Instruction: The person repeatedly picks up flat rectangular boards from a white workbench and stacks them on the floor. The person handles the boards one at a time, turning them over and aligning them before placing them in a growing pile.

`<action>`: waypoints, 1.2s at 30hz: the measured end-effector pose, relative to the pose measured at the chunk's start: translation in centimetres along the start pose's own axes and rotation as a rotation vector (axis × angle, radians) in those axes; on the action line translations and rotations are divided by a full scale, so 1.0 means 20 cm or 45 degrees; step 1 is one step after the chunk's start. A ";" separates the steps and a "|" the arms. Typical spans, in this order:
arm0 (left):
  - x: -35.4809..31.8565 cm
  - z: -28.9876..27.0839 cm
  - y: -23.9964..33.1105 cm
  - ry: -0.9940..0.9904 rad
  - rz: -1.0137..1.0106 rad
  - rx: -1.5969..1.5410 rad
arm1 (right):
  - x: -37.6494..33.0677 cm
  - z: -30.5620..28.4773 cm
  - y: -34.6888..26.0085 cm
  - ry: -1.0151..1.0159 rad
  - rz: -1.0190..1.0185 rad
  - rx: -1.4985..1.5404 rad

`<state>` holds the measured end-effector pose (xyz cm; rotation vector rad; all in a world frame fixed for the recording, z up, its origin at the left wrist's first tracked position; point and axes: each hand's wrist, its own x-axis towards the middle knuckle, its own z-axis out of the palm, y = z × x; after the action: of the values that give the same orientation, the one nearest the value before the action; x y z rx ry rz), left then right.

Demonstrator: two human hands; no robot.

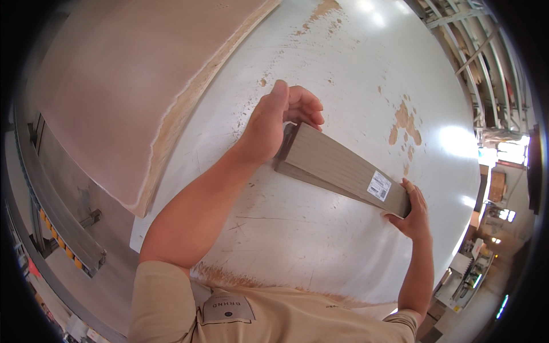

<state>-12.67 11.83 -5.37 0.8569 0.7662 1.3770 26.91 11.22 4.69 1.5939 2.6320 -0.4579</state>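
Observation:
A short stack of narrow grey-brown wood-grain boards lies slanting across the white work surface. The top board carries a white printed label near its right end and sits slightly askew over the one beneath. At the far left end of the stack is my left hand, its palm side against the board ends, thumb raised and fingers loosely curved and apart. My right hand grips the near right end, thumb on the near side and fingers on the far side. The left palm's contact is partly hidden.
The white table has worn brown patches. A large pinkish-brown sheet with a rough pale edge covers its left side. Beyond it stands a metal rail with yellow rollers. Metal racking rises at the far right.

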 end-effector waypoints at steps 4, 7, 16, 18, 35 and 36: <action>0.01 -0.01 0.00 0.022 -0.015 0.026 | 0.02 0.04 -0.04 0.052 -0.017 0.076; 0.01 0.00 0.00 0.036 -0.005 0.032 | 0.03 0.04 -0.07 0.101 -0.023 0.091; 0.02 0.02 0.01 -0.052 0.038 0.139 | 0.05 0.06 -0.11 0.155 -0.023 0.084; 0.02 0.01 0.01 -0.082 0.032 0.134 | 0.06 0.06 -0.11 0.135 -0.005 0.085; 0.02 -0.01 0.04 -0.106 0.655 0.548 | 0.11 0.04 -0.14 0.124 -0.047 0.016; 0.02 0.00 0.04 -0.070 0.613 0.646 | 0.11 0.02 -0.14 0.119 -0.076 0.000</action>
<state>-13.12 12.15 -4.66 1.5478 0.9217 1.5908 23.26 11.83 4.51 1.5776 2.7541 -0.3949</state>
